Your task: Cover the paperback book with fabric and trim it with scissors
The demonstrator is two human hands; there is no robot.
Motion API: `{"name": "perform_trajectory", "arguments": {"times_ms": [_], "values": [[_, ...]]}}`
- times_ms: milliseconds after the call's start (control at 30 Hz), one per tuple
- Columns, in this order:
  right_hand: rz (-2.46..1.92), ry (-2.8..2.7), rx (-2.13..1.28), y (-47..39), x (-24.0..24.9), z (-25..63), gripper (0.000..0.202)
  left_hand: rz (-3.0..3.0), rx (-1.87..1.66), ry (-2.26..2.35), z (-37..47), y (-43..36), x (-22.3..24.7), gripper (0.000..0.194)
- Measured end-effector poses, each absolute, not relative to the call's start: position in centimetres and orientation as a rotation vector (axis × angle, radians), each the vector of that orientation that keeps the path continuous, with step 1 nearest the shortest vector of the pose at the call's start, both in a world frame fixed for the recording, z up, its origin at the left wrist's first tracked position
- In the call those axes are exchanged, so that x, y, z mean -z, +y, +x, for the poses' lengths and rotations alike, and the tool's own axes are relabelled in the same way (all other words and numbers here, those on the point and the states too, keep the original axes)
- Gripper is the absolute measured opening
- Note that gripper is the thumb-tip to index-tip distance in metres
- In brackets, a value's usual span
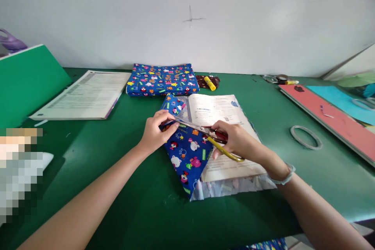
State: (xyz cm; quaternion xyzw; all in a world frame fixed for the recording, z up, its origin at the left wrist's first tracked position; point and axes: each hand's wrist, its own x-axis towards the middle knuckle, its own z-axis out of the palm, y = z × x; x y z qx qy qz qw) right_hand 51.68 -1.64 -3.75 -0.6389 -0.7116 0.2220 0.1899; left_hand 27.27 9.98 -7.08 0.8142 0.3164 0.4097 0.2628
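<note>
My right hand (234,136) grips a pair of scissors (224,150) with one yellow and one dark red handle. Their blades point left across a blue cartoon-print fabric (187,164), whose flap is folded over the left side of an open book (216,111). With thumb and fingers closed, my left hand (159,129) pinches the fabric near the blade tips. Whether the blades are cutting there I cannot tell. The pale reverse of the fabric (231,188) shows beneath the book's lower edge.
Behind the book lies a bundle in the same print (162,80), beside a yellow glue stick (210,83). An open booklet (84,95) and a green board (32,82) are at left. At right are a roll of clear tape (306,137) and a pink folder (331,119).
</note>
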Motion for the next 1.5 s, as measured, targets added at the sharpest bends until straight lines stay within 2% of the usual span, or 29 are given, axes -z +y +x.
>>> {"name": "perform_trajectory", "arguments": {"times_ms": [767, 1000, 1200, 1500], "values": [[-1.820, -1.917, -0.536, -1.8, 3.6, 51.8, 0.048, 2.151, -1.112, 0.876, 27.3, 10.0, 7.2, 0.013], [-1.534, -1.757, -0.931, -1.6, 4.0, 51.1, 0.061, 2.243, -1.196, 0.767, 27.5, 10.0, 7.2, 0.012], [-1.581, -1.598, -0.972, -1.5, 5.3, 49.6, 0.035, 2.305, -1.251, 0.716, 27.3, 10.1, 7.1, 0.009], [-1.540, -1.539, -1.161, -0.9, 3.7, 53.6, 0.036, 2.561, -1.257, 0.777, 26.1, 11.7, 6.4, 0.012]]}}
